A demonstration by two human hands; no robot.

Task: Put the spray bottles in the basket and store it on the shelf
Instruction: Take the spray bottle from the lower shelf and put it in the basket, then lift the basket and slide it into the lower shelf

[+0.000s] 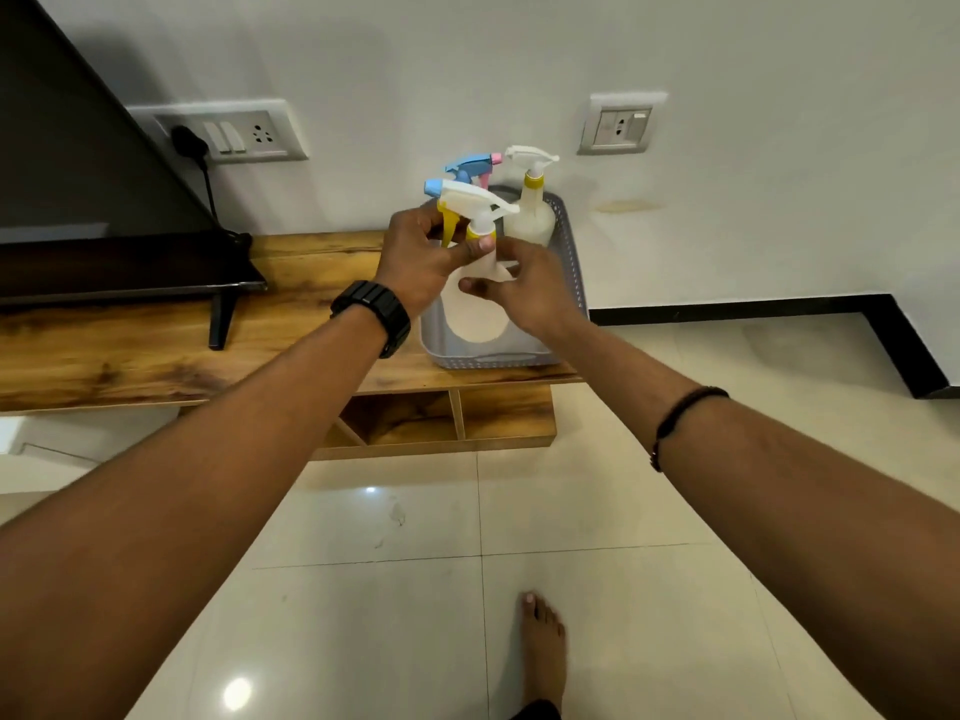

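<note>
Three spray bottles crowd the grey basket (pixel 569 283) now. The left hand (pixel 415 262) has its grip pinched on the neck of the nearest bottle (pixel 475 304), holding it upright in the basket's front; the right hand (pixel 524 288) rests open-fingered against its body. The risk: the basket sits at the desk (pixel 156 345) edge, so a shove could tip it off. That bottle looks translucent white, with a yellow trigger and blue nozzle.

Both arms reach forward; the left hand (pixel 415 262) pinches closed with thumb and fingers, the right hand (pixel 524 288) spread loosely beside it.
</note>
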